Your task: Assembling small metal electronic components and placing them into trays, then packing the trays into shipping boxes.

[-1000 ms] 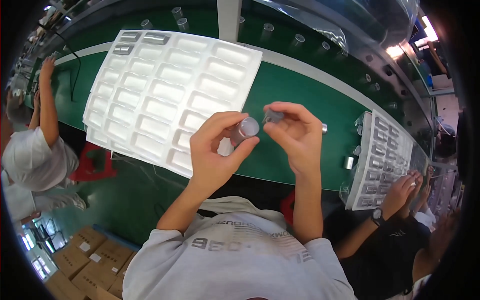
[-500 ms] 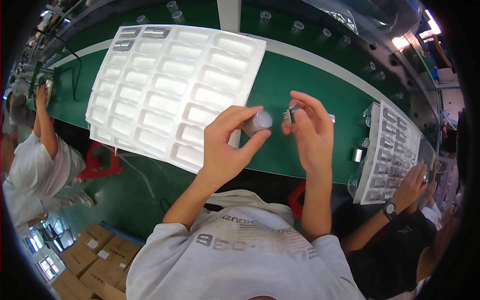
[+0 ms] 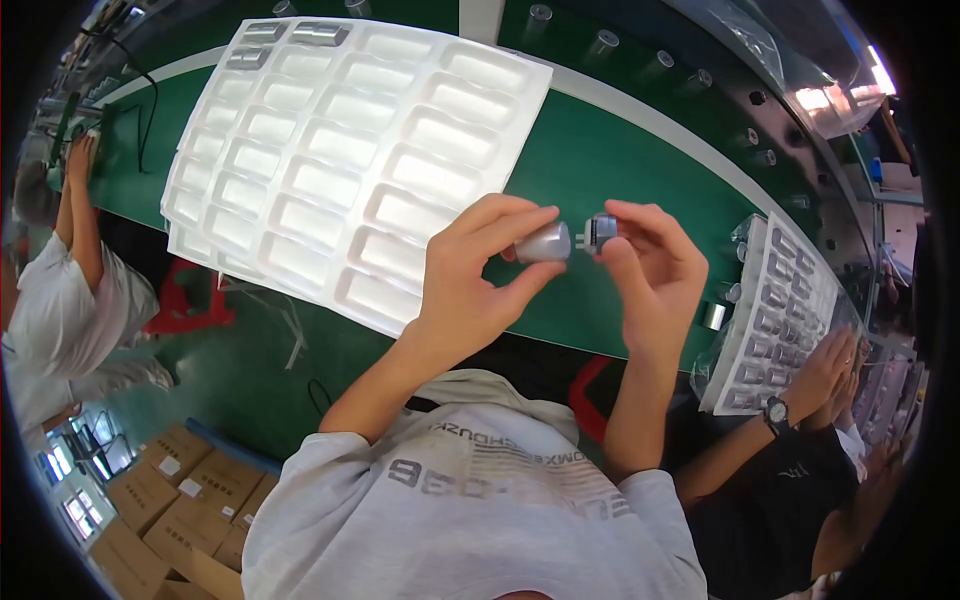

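My left hand (image 3: pixel 478 268) grips a short grey cylinder (image 3: pixel 545 243) between thumb and fingers, its pale rounded end turned to the right. Facing it, my right hand (image 3: pixel 655 262) pinches a small grey piece with two metal prongs (image 3: pixel 601 233), like a plug. The prongs point at the cylinder's end, with a narrow gap between the two. Left of my hands lies a white moulded tray (image 3: pixel 335 170) with rows of hollows. A few silver cylinders (image 3: pixel 320 34) fill hollows at its far left corner; the other hollows in view hold nothing.
On the right, another white tray (image 3: pixel 737 372) is filled with silver cylinders, and a co-worker's hand (image 3: pixel 822 375) reaches over it. A loose silver cylinder (image 3: pixel 714 316) stands beside that tray. Several cylinders (image 3: pixel 606 42) stand beyond the green table's (image 3: pixel 590 150) pale rail. Cardboard boxes (image 3: pixel 190 500) are stacked lower left.
The cylinder in my left hand has turned from facing me to lying sideways. My right hand has turned the pronged piece so its prongs line up with the cylinder, and the view has shifted slightly.
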`<state>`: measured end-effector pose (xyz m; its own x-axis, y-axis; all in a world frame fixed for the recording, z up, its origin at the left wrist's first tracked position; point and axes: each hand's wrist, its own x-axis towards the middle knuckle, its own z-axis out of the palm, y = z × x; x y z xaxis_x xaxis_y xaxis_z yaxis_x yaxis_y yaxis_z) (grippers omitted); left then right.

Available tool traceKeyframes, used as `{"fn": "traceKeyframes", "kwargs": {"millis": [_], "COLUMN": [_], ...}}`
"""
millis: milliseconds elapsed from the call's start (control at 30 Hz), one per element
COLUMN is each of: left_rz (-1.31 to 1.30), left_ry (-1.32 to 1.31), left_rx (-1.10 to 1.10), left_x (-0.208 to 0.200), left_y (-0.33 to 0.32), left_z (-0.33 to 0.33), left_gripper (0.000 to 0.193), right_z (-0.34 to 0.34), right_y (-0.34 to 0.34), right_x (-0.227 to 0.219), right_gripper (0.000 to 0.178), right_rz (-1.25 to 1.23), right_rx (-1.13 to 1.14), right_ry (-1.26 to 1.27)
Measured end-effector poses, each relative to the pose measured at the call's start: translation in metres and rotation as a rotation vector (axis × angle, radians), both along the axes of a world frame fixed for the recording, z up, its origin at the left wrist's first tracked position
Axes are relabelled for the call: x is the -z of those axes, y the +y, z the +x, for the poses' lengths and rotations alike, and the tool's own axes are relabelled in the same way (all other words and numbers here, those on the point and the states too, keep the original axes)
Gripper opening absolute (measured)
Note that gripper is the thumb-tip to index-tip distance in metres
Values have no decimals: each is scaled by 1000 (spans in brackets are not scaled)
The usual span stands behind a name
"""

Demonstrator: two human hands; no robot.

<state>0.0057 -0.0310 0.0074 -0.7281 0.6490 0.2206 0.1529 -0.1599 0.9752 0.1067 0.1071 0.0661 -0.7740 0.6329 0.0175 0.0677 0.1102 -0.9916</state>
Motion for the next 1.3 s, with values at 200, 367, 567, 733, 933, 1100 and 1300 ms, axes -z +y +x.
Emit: {"fn": "traceKeyframes", "kwargs": {"millis": [200,367,567,733,933,1100,1300], "left_rz": [29,71,58,88,91,93,112], "left_ry": [125,184,268,452,432,441,537], "left_rx": [-144,-169,-227,-309,-307,-336,-326], "left_x": [-1,1,7,15,17,17,22], "left_y": [2,4,5,11,10,18,38], "left_z": [5,7,13,14,14,13,23], "left_gripper": [43,41,43,44,43,44,42], "right_z": [-3,-3,-3,-4,-7,-13,-14], "right_y": [-12,-11,1,2,6,-17,-12], "right_x": [7,18,13,17,23,19,27], "right_gripper": [23,24,28,26,24,41,45], "right_rz": [88,46,211,-10,124,261,449], "right_rx": [14,4,-158,-151,-216,-112,-8], "right_ry": [-33,21,-47,-39,-47,-55,-145]}}
